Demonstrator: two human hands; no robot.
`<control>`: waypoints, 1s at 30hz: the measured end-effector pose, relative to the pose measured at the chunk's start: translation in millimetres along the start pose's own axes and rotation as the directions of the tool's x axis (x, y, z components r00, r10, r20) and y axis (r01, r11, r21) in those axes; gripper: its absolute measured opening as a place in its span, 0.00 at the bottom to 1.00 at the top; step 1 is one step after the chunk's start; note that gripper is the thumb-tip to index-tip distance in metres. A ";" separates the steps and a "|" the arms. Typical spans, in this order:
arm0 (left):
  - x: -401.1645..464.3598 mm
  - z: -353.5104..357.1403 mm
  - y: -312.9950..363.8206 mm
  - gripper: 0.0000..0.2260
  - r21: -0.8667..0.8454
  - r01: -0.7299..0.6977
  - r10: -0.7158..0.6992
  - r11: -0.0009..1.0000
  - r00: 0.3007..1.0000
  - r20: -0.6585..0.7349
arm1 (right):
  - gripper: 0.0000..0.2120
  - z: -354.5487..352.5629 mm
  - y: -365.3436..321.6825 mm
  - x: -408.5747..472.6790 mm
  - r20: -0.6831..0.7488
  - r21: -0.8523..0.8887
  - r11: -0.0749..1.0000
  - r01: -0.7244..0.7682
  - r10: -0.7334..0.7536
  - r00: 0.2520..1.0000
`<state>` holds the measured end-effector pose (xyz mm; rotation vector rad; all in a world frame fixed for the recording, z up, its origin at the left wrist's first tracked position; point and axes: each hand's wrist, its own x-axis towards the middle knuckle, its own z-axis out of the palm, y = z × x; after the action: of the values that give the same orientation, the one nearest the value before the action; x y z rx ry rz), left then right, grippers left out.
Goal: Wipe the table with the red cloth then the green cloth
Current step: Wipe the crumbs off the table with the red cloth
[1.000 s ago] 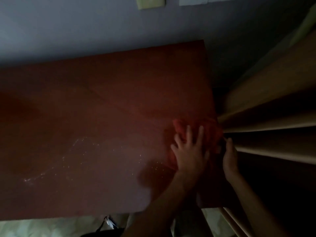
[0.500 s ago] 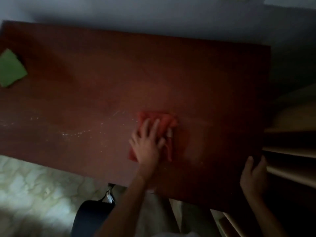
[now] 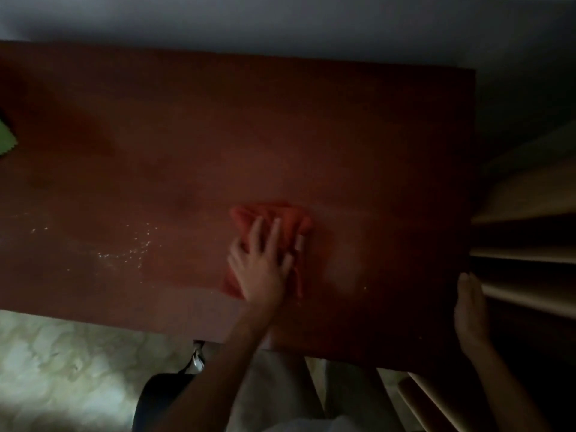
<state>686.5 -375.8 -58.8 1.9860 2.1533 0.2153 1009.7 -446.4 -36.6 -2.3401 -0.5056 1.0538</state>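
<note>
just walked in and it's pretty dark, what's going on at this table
A person is wiping a reddish-brown table with a red cloth, the left hand pressed flat on it with fingers spread. The right hand rests at the table's right edge, beside some shelves. Pale crumbs lie on the surface left of the cloth. The green cloth sits untouched at the far left edge.

Two bare hands are counted: the left hand (image 3: 261, 269) toward five o'clock of centre and the right hand (image 3: 470, 316) at four o'clock. Two cloths are seen: one crumpled red cloth (image 3: 280, 219) near the middle and one green cloth (image 3: 5, 137) cut off at nine o'clock. One reddish-brown wooden surface (image 3: 218, 126) is counted. Pale wooden shelf boards (image 3: 530, 257) at three o'clock are blurred and not countable, as is the scatter of white crumbs (image 3: 131, 247) at eight o'clock.
</note>
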 end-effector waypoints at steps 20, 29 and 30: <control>46.7 -12.9 -44.0 0.32 -0.035 -0.098 0.100 0.995 0.994 0.035 | 0.25 183.6 -67.8 -63.1 0.408 -0.570 0.313 0.760 -0.695 0.592; 87.5 -72.7 -300.0 0.29 0.067 0.136 -0.134 0.988 0.990 -0.040 | 0.24 253.8 -86.5 -95.5 0.328 -0.665 0.277 0.693 -0.726 0.605; 93.0 -77.8 -323.6 0.29 0.074 0.135 -0.133 0.988 0.991 -0.029 | 0.24 253.5 -86.1 -95.4 0.317 -0.665 0.277 0.694 -0.737 0.598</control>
<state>347.8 -308.2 -67.0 1.8764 2.3332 0.1385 744.5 -351.0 -73.1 -2.2092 -2.0991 0.2949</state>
